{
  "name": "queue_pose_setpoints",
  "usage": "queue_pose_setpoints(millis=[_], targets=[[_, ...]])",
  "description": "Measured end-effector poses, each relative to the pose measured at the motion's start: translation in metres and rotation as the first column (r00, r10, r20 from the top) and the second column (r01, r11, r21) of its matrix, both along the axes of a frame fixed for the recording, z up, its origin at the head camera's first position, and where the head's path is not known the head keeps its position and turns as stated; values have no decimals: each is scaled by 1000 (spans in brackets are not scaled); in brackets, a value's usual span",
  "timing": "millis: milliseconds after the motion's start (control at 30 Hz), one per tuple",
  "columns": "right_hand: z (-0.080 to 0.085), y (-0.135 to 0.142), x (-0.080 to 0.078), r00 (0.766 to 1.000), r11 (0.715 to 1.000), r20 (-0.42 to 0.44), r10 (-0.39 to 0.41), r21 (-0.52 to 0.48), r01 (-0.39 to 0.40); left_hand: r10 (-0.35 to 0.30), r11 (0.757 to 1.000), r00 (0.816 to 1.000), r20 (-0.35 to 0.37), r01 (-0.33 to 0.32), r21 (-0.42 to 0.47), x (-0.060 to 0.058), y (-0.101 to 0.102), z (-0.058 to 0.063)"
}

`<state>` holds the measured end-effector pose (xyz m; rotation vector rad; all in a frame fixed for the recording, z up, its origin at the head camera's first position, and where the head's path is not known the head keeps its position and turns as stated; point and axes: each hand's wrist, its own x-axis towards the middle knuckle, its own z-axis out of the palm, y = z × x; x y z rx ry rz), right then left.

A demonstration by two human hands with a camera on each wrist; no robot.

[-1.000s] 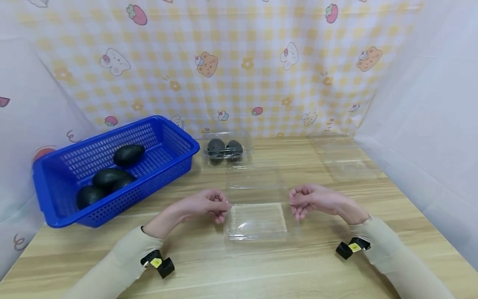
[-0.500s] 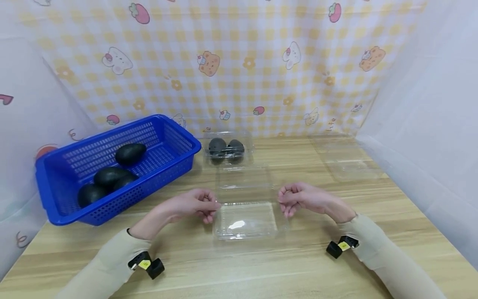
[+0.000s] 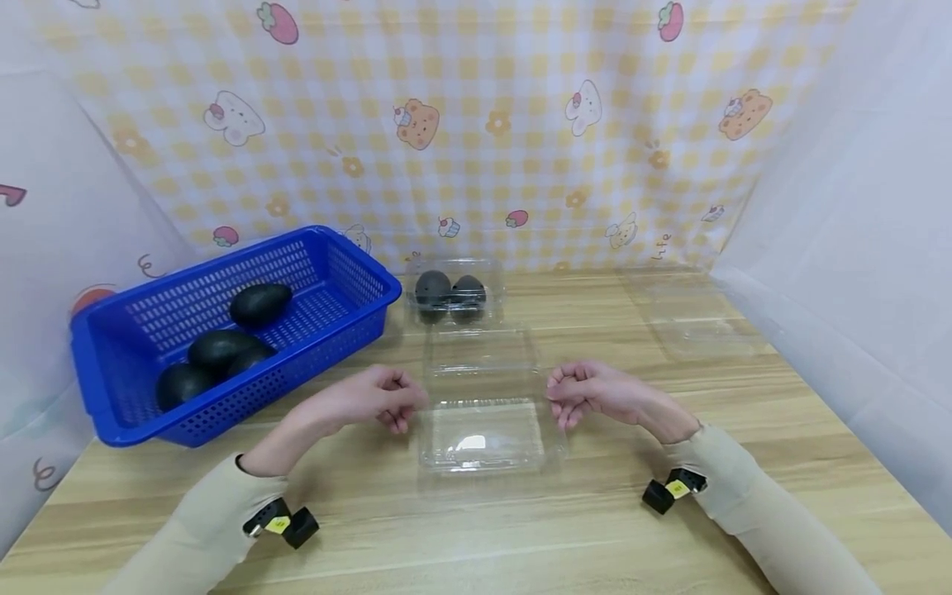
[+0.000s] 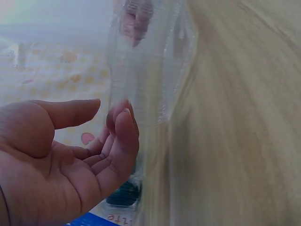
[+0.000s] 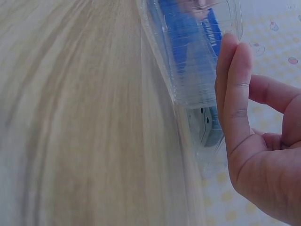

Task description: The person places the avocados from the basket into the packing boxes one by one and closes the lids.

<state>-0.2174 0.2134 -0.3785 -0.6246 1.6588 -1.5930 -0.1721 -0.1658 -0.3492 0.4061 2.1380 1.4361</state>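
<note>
An unfolded clear plastic clamshell box [image 3: 483, 438] lies on the wooden table between the hands, its lid [image 3: 479, 347] laid back toward the curtain. My left hand [image 3: 375, 398] is at the box's left side, near the hinge. In the left wrist view a gap shows between its thumb and loosely bent fingers [image 4: 123, 136], with nothing gripped. My right hand [image 3: 595, 392] is at the opposite side. Its fingers [image 5: 237, 89] are nearly straight, fingertips right at the box's rim, and the thumb stands apart from them.
A blue basket [image 3: 372, 318] on the left holds several dark avocados [image 3: 260, 304]. Behind the unfolded box, another clear box [image 3: 487, 273] contains two dark avocados [image 3: 433, 291]. More clear plastic boxes [image 3: 692, 314] lie at the back right. A checked curtain hangs behind the table.
The unfolded box has shifted left across the table, both hands moving along with it. My left hand's fingers have since drawn slightly up and left from its edge.
</note>
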Motion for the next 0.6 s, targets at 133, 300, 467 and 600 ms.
queue_pose_setpoints(millis=[133, 300, 467, 600], targets=[[0, 0, 0, 1000, 1000, -2, 4, -12, -4, 28, 1000, 998, -55, -29, -9, -2, -6, 9], [1, 0, 0, 1000, 1000, -4, 1, -12, -1, 62, 998, 989, -138, -65, -15, -1, -15, 25], [1, -1, 1, 1000, 1000, -7, -2, -3, 2, 94, 995, 978, -188, -97, -3, 3, -22, 41], [0, -1, 0, 1000, 1000, -13, 0, -3, 0, 138, 989, 964, -228, -144, -13, 4, -28, 52]])
